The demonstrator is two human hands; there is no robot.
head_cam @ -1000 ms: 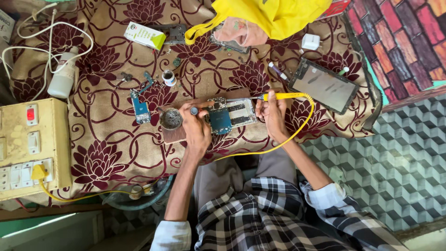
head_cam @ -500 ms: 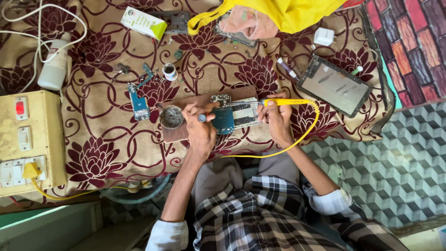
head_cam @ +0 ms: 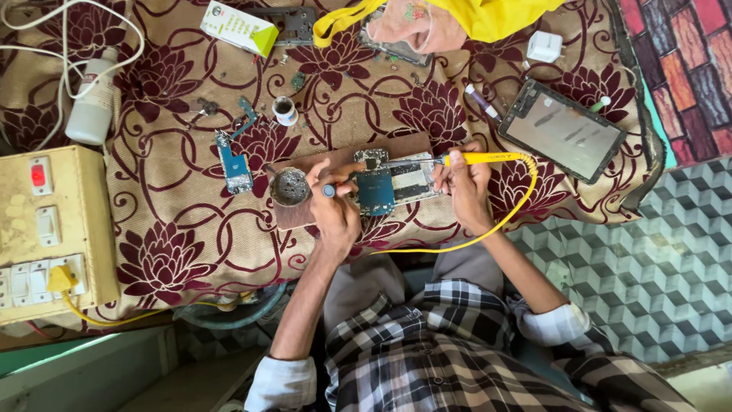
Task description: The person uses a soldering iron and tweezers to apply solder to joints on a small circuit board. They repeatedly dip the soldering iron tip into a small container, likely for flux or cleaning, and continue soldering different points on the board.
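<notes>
Surface: floral cloth (head_cam: pixel 175 252) fills the frame; wooden board (head_cam: pixel 305 214) at centre.
Board: our circuit board (head_cam: pixel 385 183) lies at frame centre, thin, stiff, fragile; we judge edges safest to grip.
Left hand (head_cam: pixel 335 210): pinching a small tool, steadying.
Right hand (head_cam: pixel 461 183): closed round the yellow iron (head_cam: pixel 488 158).

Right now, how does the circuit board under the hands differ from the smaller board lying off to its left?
The circuit board under the hands is wider, lies on the wooden block, and is being worked with the yellow soldering iron in the right hand. The smaller board is a narrow strip, lies bare on the floral cloth, and no hand touches it. Both are blue and lie flat.
</notes>
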